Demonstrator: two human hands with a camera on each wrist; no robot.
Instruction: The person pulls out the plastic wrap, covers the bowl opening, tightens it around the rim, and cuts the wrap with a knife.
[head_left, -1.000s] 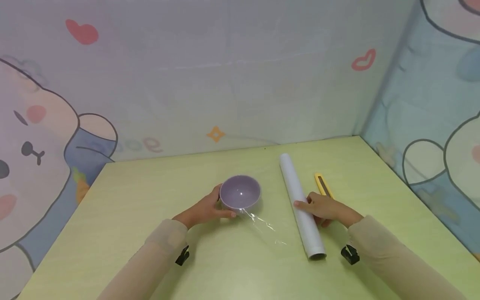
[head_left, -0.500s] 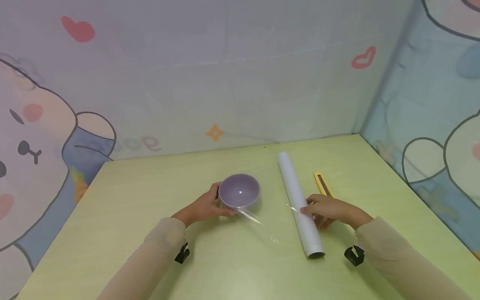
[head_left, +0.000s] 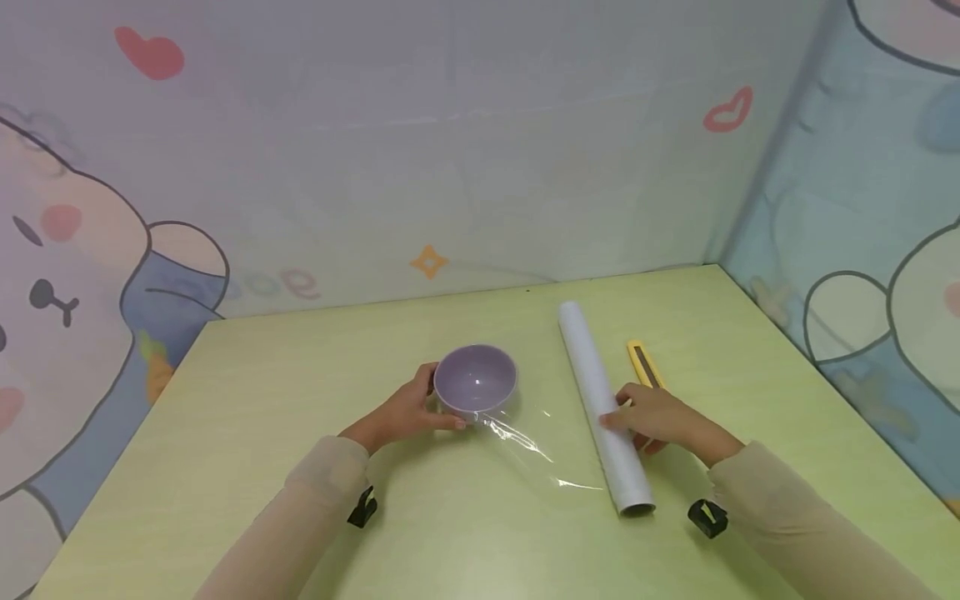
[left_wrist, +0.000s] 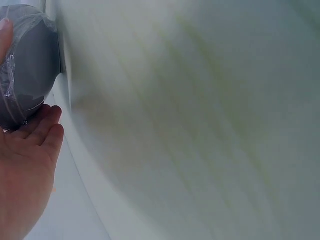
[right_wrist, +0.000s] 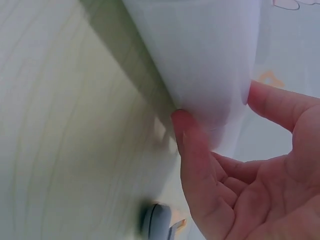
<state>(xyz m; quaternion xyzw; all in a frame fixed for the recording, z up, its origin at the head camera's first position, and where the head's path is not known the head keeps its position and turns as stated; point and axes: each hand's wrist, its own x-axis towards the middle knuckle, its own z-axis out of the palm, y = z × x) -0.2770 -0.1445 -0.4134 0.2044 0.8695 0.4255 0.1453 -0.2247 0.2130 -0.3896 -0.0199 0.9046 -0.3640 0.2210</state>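
A purple bowl (head_left: 476, 379) stands on the table, held from its left side by my left hand (head_left: 408, 410), thumb in front and fingers behind. Clear film (left_wrist: 9, 75) clings to the bowl's outer wall in the left wrist view. From the bowl's near side, the shiny plastic wrap (head_left: 517, 437) stretches toward a long white roll of plastic wrap (head_left: 592, 375). My right hand (head_left: 656, 417) grips that roll near its lower half; in the right wrist view the thumb and a finger (right_wrist: 187, 145) sit on opposite sides of it.
A yellow utility knife (head_left: 641, 362) lies just right of the roll, partly covered by the right hand. The light green table (head_left: 315, 367) meets a printed cloth backdrop (head_left: 480, 167) at its back and right edges. Dark wrist devices (head_left: 707, 517) hang under both sleeves.
The right hand has shifted slightly along the roll toward its near end. The film between bowl and roll has changed its creases. The left hand keeps its hold on the bowl.
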